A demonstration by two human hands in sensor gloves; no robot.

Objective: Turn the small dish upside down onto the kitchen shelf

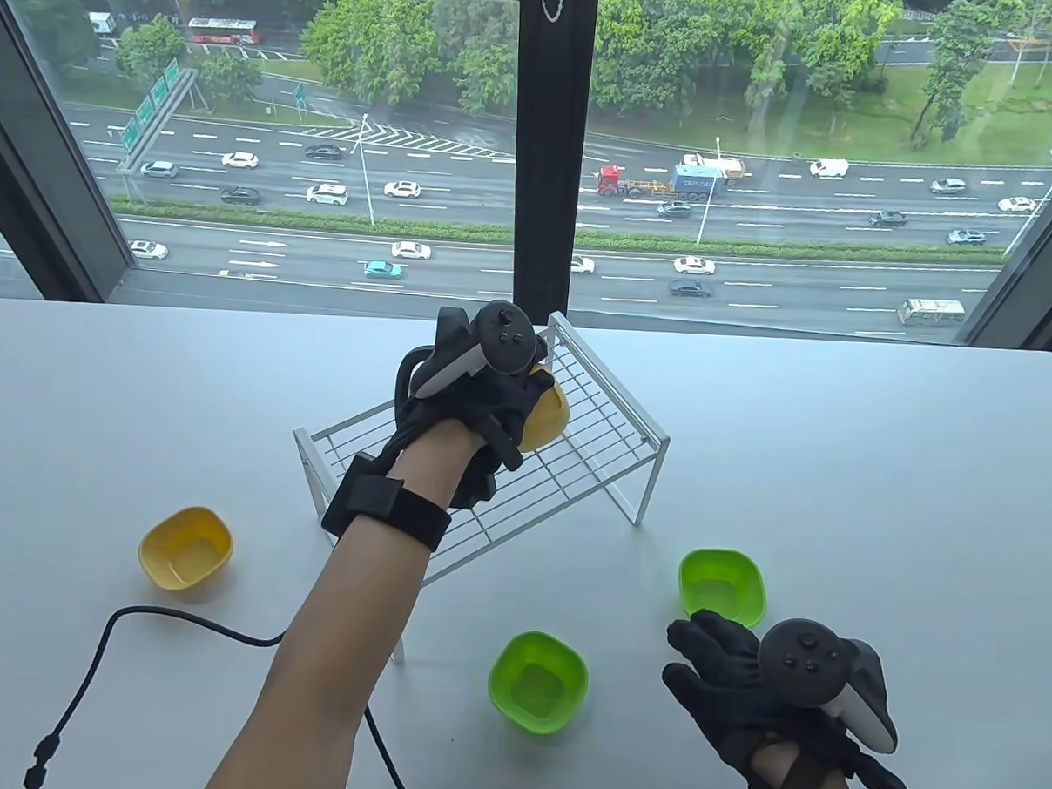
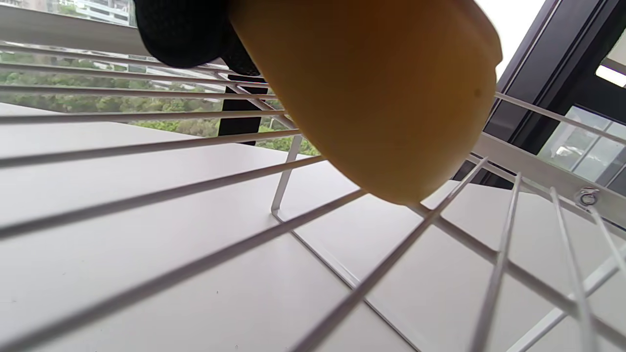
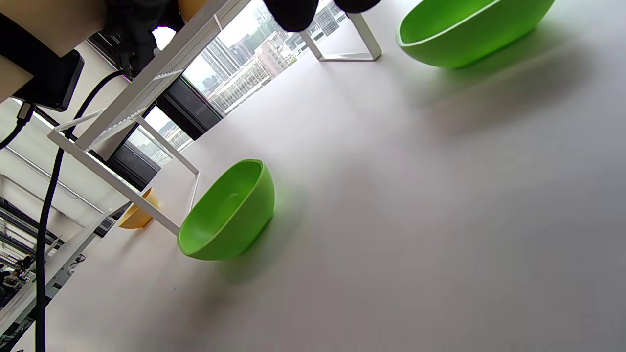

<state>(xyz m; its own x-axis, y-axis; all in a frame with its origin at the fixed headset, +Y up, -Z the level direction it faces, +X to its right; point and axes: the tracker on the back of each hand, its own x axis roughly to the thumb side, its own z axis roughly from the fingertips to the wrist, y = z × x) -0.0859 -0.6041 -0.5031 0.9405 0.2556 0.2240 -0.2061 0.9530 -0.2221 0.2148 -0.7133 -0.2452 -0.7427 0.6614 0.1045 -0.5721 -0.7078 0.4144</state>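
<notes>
Gripping a small yellow plastic dish in our gloved left hand, we hold it tilted over the white wire kitchen shelf, its lowest edge at or just above the wires; we cannot tell whether they touch. Our right hand rests on the table with fingers relaxed and spread, holding nothing, its fingertips just beside a lime-green plastic dish. A second lime-green dish sits upright near the shelf's front leg, and another yellow dish stands well apart on the left. A black cable trails across the smooth white tabletop. Beyond it, a dark-framed window overlooks a busy highway and trees.
</notes>
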